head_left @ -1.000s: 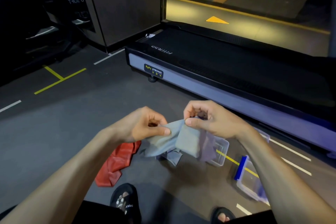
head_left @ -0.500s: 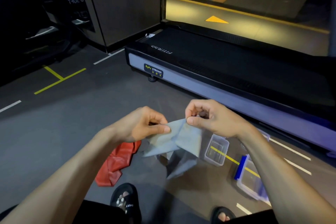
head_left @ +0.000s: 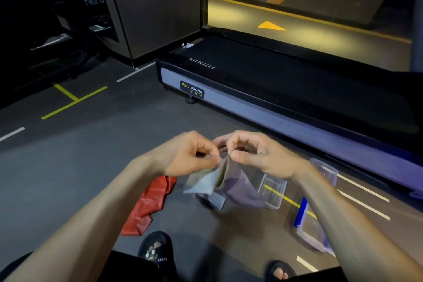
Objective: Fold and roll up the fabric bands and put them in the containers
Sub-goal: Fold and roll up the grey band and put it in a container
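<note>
both hands pinch the grey band [head_left: 206, 182] at its top edge, left hand [head_left: 186, 155] touching right hand [head_left: 256, 155]; red band [head_left: 148, 206] on floor [head_left: 68, 167], clear box [head_left: 273, 192] beside.

We see both forearms bare, with no sleeves reaching into view, and nothing on either wrist. Our left hand [head_left: 190, 153] and right hand [head_left: 258, 155] wear no gloves. On our feet are black slide sandals [head_left: 155, 252], the left strap printed with white lettering; dark shorts [head_left: 128, 268] cover the lap.
</note>
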`<action>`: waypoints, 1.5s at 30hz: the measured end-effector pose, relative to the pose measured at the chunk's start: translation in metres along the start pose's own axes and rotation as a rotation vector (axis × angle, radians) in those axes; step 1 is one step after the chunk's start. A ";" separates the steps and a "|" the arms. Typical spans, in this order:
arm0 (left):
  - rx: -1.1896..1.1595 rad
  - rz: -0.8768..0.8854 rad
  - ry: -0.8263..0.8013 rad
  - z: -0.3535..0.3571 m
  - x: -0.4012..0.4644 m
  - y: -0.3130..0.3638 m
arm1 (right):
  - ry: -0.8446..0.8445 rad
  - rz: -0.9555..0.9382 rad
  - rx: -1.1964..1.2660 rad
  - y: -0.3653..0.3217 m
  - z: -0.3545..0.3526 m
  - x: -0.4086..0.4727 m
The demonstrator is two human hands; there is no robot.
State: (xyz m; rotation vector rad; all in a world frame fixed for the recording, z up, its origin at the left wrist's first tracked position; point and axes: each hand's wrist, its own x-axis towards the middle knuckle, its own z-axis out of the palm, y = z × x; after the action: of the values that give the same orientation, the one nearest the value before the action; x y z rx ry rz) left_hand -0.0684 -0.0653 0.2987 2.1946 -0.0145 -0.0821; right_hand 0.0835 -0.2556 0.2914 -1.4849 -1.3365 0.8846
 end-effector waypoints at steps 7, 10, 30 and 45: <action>0.186 0.056 0.074 0.000 0.000 0.010 | 0.039 0.013 -0.095 0.002 0.013 0.008; 0.265 0.068 0.116 0.002 -0.002 0.008 | 0.029 0.035 -0.181 -0.001 0.009 0.008; -0.155 -0.086 -0.093 -0.002 -0.009 -0.011 | 0.121 0.051 -0.113 -0.015 -0.024 -0.005; -0.204 -0.095 -0.027 -0.004 -0.012 -0.008 | 0.128 0.080 -0.115 -0.008 -0.029 -0.012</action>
State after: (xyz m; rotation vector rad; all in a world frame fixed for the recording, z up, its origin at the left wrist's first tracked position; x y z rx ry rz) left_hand -0.0804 -0.0572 0.2954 1.9899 0.0802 -0.1600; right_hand 0.1063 -0.2727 0.3072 -1.6655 -1.2586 0.7601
